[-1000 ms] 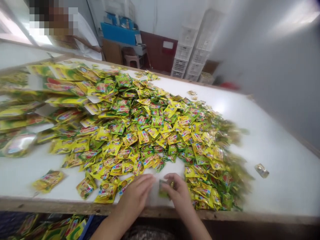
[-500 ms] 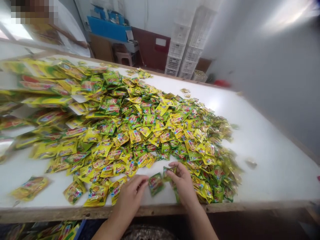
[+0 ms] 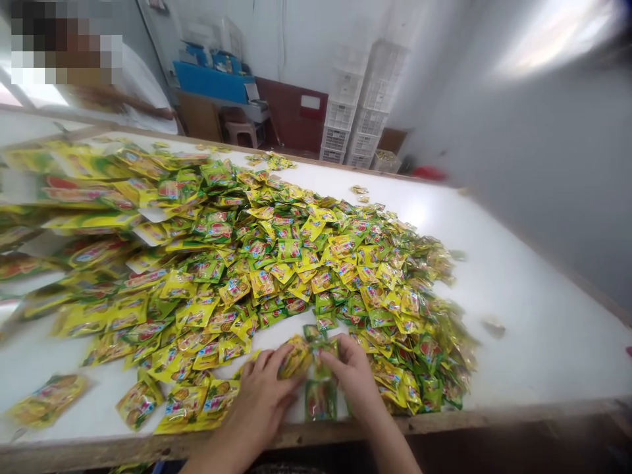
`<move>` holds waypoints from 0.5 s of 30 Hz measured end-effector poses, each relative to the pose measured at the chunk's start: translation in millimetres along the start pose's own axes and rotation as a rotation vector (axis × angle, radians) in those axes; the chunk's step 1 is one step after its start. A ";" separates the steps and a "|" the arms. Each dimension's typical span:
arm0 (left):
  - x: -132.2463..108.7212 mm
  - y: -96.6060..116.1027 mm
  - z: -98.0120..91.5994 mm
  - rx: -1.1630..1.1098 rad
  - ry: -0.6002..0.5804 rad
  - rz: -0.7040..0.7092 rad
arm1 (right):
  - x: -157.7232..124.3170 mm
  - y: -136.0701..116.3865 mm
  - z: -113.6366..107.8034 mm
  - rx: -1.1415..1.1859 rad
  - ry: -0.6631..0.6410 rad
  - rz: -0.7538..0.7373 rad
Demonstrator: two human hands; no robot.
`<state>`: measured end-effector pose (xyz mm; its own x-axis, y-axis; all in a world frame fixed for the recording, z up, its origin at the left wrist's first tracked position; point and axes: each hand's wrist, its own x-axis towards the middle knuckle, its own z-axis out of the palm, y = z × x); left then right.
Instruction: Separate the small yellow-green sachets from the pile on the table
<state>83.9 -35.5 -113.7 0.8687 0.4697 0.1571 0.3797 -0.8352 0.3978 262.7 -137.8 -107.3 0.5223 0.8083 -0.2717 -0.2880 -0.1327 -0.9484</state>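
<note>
A wide heap of small yellow and green candy packets [image 3: 276, 263] covers much of the white table. Near the front edge my left hand [image 3: 261, 398] is closed around a few yellow packets [image 3: 297, 359], crumpled together under its fingers. Just to its right, my right hand [image 3: 353, 372] pinches a green packet [image 3: 323, 363] between thumb and fingers. Below that one, another green packet [image 3: 320, 399] lies on the table between my hands. Some yellow packets [image 3: 185, 405] lie flat to the left of my left hand.
The table has a wooden edge [image 3: 123, 447] along its front. At the far left stands a person in a white top [image 3: 141, 82]. White crates [image 3: 363, 125] are stacked behind the table, near a blue box [image 3: 212, 82] and a stool [image 3: 239, 128].
My left hand has moved slightly and now holds yellow packets. My right hand has moved down a little with a green packet. The camera view has tilted up slightly.
</note>
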 end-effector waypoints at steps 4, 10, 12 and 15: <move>-15.3 -10.7 -0.7 -0.232 0.220 -0.238 | 9.7 -8.7 5.0 -0.074 0.008 -0.018; 9.8 -7.7 -4.7 -0.199 0.127 -0.424 | 20.8 -6.9 30.4 -0.165 -0.065 -0.108; 14.2 -2.8 -5.1 -0.320 0.165 -0.474 | 19.4 -6.3 34.1 -0.087 -0.079 -0.073; 14.0 -0.1 -8.3 -0.630 0.265 -0.557 | 12.4 -11.0 33.1 0.057 -0.064 0.023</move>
<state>93.4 -26.5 -104.0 0.4780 0.8777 -0.0349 0.4118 -0.1888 0.8915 245.9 -107.3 -94.8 0.4629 0.8409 -0.2803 -0.3455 -0.1200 -0.9307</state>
